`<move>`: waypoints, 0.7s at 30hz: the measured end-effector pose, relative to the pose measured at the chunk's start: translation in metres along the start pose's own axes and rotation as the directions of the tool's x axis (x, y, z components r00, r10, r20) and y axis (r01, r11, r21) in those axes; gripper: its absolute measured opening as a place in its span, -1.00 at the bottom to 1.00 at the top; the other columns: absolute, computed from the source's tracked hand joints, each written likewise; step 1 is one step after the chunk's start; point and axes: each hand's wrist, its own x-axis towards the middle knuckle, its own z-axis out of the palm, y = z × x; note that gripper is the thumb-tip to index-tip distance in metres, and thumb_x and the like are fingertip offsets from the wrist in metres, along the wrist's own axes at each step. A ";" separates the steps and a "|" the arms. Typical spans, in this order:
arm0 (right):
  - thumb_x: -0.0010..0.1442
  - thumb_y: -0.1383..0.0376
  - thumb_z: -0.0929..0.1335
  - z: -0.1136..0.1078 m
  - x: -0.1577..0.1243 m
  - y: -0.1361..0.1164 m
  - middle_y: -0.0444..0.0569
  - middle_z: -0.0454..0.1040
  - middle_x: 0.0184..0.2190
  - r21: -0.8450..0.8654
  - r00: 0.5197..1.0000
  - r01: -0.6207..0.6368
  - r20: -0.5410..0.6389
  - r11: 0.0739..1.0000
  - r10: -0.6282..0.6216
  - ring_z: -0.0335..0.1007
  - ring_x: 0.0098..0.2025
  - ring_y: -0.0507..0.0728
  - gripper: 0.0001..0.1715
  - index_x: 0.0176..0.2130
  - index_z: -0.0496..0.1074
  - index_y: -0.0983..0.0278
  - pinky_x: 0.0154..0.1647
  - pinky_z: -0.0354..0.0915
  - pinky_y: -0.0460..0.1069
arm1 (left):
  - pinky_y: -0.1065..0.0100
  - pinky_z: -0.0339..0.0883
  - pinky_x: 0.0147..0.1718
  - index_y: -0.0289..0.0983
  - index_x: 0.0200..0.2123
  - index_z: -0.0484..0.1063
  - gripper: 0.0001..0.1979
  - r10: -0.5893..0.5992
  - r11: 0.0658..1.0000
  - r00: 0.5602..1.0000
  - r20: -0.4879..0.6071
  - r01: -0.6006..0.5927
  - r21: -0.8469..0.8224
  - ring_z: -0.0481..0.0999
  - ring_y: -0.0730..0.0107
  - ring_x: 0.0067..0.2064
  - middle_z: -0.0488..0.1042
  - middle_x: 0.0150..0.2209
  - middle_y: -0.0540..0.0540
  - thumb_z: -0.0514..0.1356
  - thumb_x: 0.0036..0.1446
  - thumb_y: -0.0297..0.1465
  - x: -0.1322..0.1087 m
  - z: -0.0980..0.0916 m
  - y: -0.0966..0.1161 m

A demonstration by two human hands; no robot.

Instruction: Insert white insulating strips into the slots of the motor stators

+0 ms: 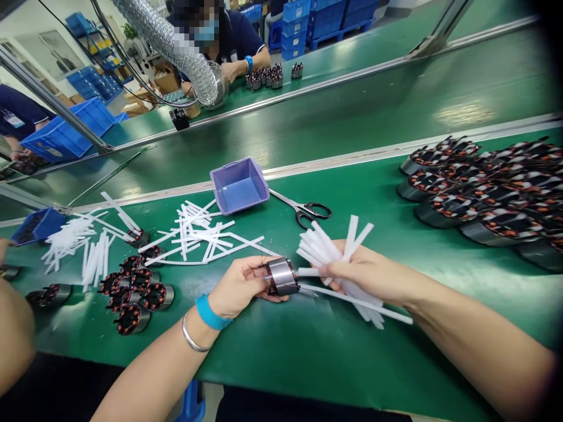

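My left hand (246,281) is closed around a motor stator (282,276), a steel ring with copper windings, tipped on its side above the green bench. A bunch of white strips (323,249) is gripped in my right hand (358,269), fanned out above and below the fingers. One strip points from my right fingertips to the stator's right face; a longer strip (360,303) runs from the stator's lower right, below my right hand. Whether the strip at my fingertips is inside the stator, I cannot tell.
Loose white strips (202,231) and several stators (132,293) lie left. A purple bin (241,187) and black-handled scissors (305,210) are behind my hands. Many larger stators (488,199) stand right. A co-worker (237,47) sits across; another person's arm (13,334) is at left.
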 end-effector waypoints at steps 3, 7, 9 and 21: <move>-0.18 0.22 0.48 -0.003 0.001 0.001 -0.14 0.42 -0.64 -0.100 0.997 0.066 0.053 0.993 -0.061 0.28 -0.58 0.03 -0.81 -0.57 0.42 0.22 -0.60 0.24 -0.09 | 0.27 0.49 -0.32 -0.38 -0.13 0.50 -0.51 -0.010 1.000 1.000 0.003 0.010 0.025 0.58 0.30 -0.35 0.57 -0.33 -0.17 0.42 -0.21 -0.39 0.002 0.000 -0.002; -0.06 0.24 0.45 0.003 0.003 0.006 -0.15 0.41 -0.58 -0.171 0.972 0.225 0.105 0.959 -0.209 0.25 -0.54 0.01 -0.83 -0.56 0.41 0.22 -0.55 0.22 -0.10 | 0.29 0.49 -0.36 -0.37 -0.08 0.48 -0.47 -0.045 0.998 0.999 0.019 0.044 0.045 0.58 0.31 -0.38 0.57 -0.33 -0.15 0.34 -0.24 -0.51 0.004 0.000 -0.006; -0.03 0.23 0.43 0.008 0.005 0.011 -0.16 0.40 -0.57 -0.143 0.970 0.221 0.132 0.965 -0.202 0.26 -0.54 0.02 -0.86 -0.53 0.42 0.21 -0.53 0.25 -0.09 | 0.32 0.48 -0.38 -0.39 -0.04 0.46 -0.41 -0.050 0.998 0.998 0.025 0.049 0.049 0.58 0.32 -0.41 0.57 -0.34 -0.15 0.32 -0.27 -0.53 0.003 0.002 -0.008; -0.14 0.17 0.50 0.015 0.007 0.021 -0.06 0.49 -0.46 -0.186 0.996 0.030 -0.083 0.982 -0.046 0.39 -0.39 0.15 -0.81 -0.49 0.49 0.20 -0.41 0.34 -0.02 | 0.42 0.39 -0.46 -0.42 -0.04 0.50 -0.54 0.210 0.910 0.973 -0.101 -0.156 0.384 0.51 0.39 -0.43 0.56 -0.27 -0.23 0.25 -0.04 -0.36 0.002 0.004 -0.030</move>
